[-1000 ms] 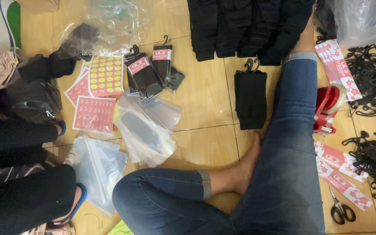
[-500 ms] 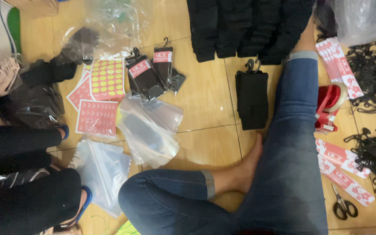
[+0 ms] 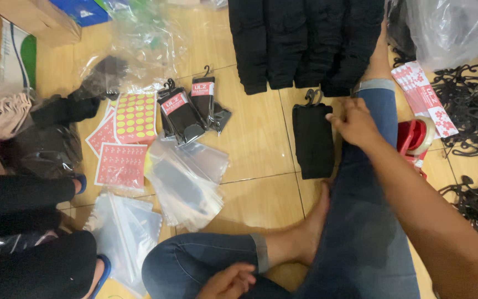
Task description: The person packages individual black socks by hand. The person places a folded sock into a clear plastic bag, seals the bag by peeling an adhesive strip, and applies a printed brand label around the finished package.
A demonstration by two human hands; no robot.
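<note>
A pair of black socks on a small black hanger [image 3: 312, 141] lies flat on the wooden floor beside my outstretched leg in blue jeans [image 3: 360, 221]. My right hand [image 3: 355, 124] reaches across that leg, and its curled fingertips pinch the upper right edge of the pair. My left hand [image 3: 228, 281] rests low on my folded knee, fingers loose, holding nothing. Two more hung sock pairs with red labels [image 3: 186, 108] lie further left.
Clear plastic bags [image 3: 186, 177] and red and yellow sticker sheets [image 3: 125, 138] lie to the left. Stacked black socks [image 3: 300, 39] line the far side. Loose black hangers [image 3: 471, 105], red label cards [image 3: 424, 94] and a tape dispenser [image 3: 413, 138] lie right. Another person's legs in black [image 3: 23, 232] are at left.
Both my hands have come into view: the right one reached over my leg to the black sock pair, the left one appeared at my knee. The camera view shifted slightly.
</note>
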